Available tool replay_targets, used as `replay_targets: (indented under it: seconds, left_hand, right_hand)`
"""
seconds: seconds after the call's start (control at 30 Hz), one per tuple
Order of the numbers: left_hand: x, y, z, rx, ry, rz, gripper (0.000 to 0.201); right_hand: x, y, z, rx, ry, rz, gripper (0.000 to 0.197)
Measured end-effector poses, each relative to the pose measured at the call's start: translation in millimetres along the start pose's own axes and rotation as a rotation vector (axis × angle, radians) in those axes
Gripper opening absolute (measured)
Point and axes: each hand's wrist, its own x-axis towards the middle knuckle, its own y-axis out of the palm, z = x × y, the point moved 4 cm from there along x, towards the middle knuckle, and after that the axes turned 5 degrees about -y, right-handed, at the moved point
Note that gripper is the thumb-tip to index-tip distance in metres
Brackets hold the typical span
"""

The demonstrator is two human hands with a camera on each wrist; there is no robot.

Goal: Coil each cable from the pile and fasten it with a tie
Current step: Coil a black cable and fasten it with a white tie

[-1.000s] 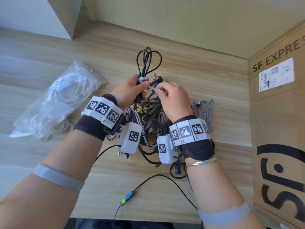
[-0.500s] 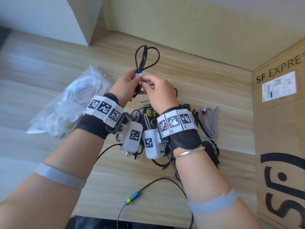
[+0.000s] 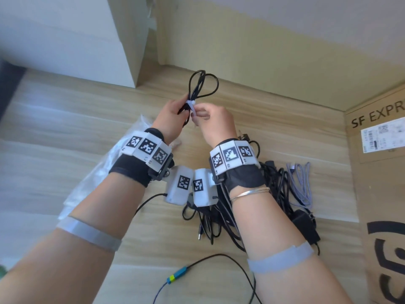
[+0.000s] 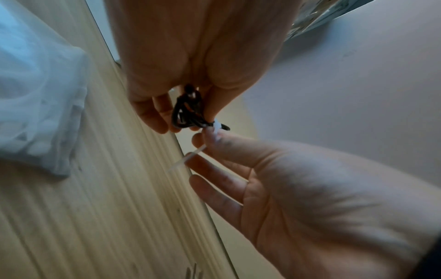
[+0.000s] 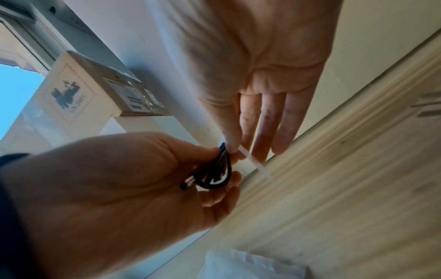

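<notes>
From the head view, both hands had gone up higher above the pile of cables [image 3: 258, 200] than a moment before, and the plug that had hung by them could not be seen now. The left hand [image 3: 169, 121] held the black cable [image 3: 200, 88] bunched in its curled fingers, with the loops sticking up above the pile. The white tie [image 3: 190, 106] was wrapped round the bunch, and the right hand [image 3: 213, 121] pinched it just beside the left hand. The pile lay on the bench [image 3: 65, 119] under the right wrist, with a grey cable [image 3: 300, 183] beside it and a clear bag [image 3: 92, 183] on the other side. From the left wrist view, the left hand [image 4: 190, 75] curled round the cable [image 4: 188, 111], and the right hand [image 4: 298, 188] pinched the tie [image 4: 188, 158], whose thin tail poked out loose. From the right wrist view, the right hand [image 5: 257, 85] pinched the tie [image 5: 255, 164] at the cable [image 5: 214, 173], with its other fingers straight, and the left hand [image 5: 119, 188] gripped the loops. The tie looked nearly tight, so this cable seemed almost done, with many more left in the pile.
</notes>
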Motion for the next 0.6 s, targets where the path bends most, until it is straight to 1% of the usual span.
replay_targets:
  seconds: [0.1, 0.2, 0.3, 0.43, 0.6]
  left_hand:
    - [14.4, -8.1, 2.4, 0.109, -0.025, 0.009, 0.050]
    - [29.2, -12.9, 10.8, 0.163, -0.066, 0.021, 0.054]
    - [41.3, -17.8, 20.2, 0.201, -0.100, 0.036, 0.059]
    - [51.1, -20.6, 31.7, 0.189, -0.142, 0.067, 0.069]
    - [59.0, -19.4, 45.7, 0.235, -0.174, 0.063, 0.072]
  right_hand:
    - [21.1, 4.5, -1.8, -0.020, 0.015, 0.009, 0.026]
    - [40.6, 11.4, -6.2, -0.068, 0.032, 0.029, 0.031]
    - [56.2, 20.8, -10.3, -0.114, 0.056, 0.094, 0.041]
    - [66.0, 32.4, -14.6, -0.118, 0.084, 0.205, 0.043]
    - [70.1, 43.5, -24.2, -0.168, 0.076, 0.248, 0.043]
